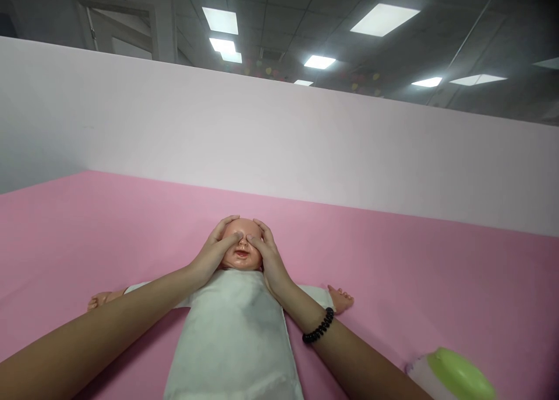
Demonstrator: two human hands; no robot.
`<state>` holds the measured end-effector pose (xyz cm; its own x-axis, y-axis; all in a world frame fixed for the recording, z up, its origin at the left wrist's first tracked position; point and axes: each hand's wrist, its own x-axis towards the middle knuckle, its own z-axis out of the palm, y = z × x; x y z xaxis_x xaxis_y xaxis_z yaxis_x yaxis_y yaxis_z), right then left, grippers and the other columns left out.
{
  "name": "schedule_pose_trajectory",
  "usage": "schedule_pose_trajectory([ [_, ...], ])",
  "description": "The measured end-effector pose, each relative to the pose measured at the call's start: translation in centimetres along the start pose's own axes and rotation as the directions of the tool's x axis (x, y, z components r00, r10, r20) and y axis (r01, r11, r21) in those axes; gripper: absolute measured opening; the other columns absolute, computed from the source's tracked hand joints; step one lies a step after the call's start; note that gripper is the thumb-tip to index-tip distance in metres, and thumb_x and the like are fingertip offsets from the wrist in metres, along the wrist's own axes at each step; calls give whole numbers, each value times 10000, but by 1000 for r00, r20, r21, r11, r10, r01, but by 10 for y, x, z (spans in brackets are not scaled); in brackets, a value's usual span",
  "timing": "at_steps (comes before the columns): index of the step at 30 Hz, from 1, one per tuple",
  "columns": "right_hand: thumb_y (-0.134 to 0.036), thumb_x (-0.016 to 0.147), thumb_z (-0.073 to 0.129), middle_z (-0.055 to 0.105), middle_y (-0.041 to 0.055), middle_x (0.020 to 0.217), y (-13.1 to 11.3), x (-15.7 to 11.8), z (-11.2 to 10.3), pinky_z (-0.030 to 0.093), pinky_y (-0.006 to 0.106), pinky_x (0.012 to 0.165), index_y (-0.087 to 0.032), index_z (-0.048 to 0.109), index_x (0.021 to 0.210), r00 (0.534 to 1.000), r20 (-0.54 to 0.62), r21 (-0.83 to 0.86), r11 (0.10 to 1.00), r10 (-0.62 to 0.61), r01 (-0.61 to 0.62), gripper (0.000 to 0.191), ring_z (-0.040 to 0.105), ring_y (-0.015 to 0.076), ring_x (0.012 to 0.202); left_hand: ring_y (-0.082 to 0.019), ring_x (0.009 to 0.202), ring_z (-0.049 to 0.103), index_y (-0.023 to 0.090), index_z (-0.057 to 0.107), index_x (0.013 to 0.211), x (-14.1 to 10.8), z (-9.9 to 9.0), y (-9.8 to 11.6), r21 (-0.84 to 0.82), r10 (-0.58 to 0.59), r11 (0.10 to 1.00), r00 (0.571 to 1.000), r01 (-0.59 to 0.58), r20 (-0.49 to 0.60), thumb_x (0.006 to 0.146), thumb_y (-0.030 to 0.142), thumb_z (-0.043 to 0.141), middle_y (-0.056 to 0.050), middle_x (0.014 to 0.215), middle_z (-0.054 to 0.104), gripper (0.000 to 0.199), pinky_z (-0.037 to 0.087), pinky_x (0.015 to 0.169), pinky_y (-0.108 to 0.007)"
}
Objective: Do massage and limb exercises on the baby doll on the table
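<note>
A baby doll [242, 261] in a white cloth garment [238, 330] lies on its back with its arms spread to both sides. My left hand [213, 254] is cupped round the left side of its head, fingers over the temple. Round the other side of the head curves my right hand [271, 257], with a black coiled band [318, 326] on that wrist. Both thumbs lie across the doll's eyes, beside the nose, and hide them. The doll's mouth and chin show between my palms. Its legs are not in view.
The doll lies on a pink padded surface [393, 272], bounded at the back by a white wall panel [283, 138]. At the lower right is a rounded object with a green top [460, 374], partly cut off by the frame.
</note>
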<state>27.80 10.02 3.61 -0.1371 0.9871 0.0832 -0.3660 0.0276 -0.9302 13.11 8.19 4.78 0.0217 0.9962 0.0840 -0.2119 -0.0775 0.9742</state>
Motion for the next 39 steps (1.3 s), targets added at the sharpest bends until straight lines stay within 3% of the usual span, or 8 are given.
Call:
schedule_pose_trajectory([
  [7, -384, 775, 695, 645, 12, 1344, 4, 4, -2, 488, 391, 1086, -302, 622, 1272, 1000, -17, 13, 1000, -14, 14, 509, 586, 267, 1294, -253, 1276, 613, 274, 559, 1401, 5, 3, -2, 31, -6, 999, 998, 8, -66, 894, 304, 550, -68, 1421, 600, 509, 532, 1019, -329],
  [16, -404, 745, 779, 611, 20, 1399, -1, 0, 0, 518, 381, 1055, -303, 609, 1286, 1000, -2, 7, 1000, -6, 6, 576, 599, 268, 1276, -251, 1184, 669, 323, 517, 1438, -1, -1, -1, 20, -10, 1000, 1000, 10, 14, 881, 404, 697, -61, 1404, 612, 591, 575, 926, -319],
  [26, -378, 776, 694, 648, 2, 1351, 3, 4, 0, 477, 380, 1121, -303, 637, 1246, 999, -35, 25, 999, -24, 25, 480, 574, 255, 1318, -261, 1275, 617, 282, 568, 1421, 7, 1, -3, 37, -1, 999, 998, 3, -56, 907, 364, 579, -74, 1447, 598, 521, 515, 1062, -356],
  [34, -407, 756, 768, 583, 26, 1444, -1, -1, 1, 504, 411, 1105, -307, 585, 1316, 1000, 2, -2, 1000, -8, 8, 598, 580, 276, 1316, -263, 1217, 655, 312, 538, 1426, 0, 0, 1, 11, -6, 1000, 1000, 6, 9, 882, 449, 714, -69, 1423, 611, 588, 567, 959, -329],
  [39, -419, 782, 736, 602, 21, 1417, 1, 2, 0, 488, 402, 1122, -306, 597, 1309, 999, -17, -48, 998, -34, 33, 556, 575, 264, 1325, -255, 1245, 641, 311, 549, 1415, 2, 1, 0, 30, -1, 1000, 1000, 2, -9, 909, 413, 663, -61, 1441, 601, 528, 555, 977, -317],
])
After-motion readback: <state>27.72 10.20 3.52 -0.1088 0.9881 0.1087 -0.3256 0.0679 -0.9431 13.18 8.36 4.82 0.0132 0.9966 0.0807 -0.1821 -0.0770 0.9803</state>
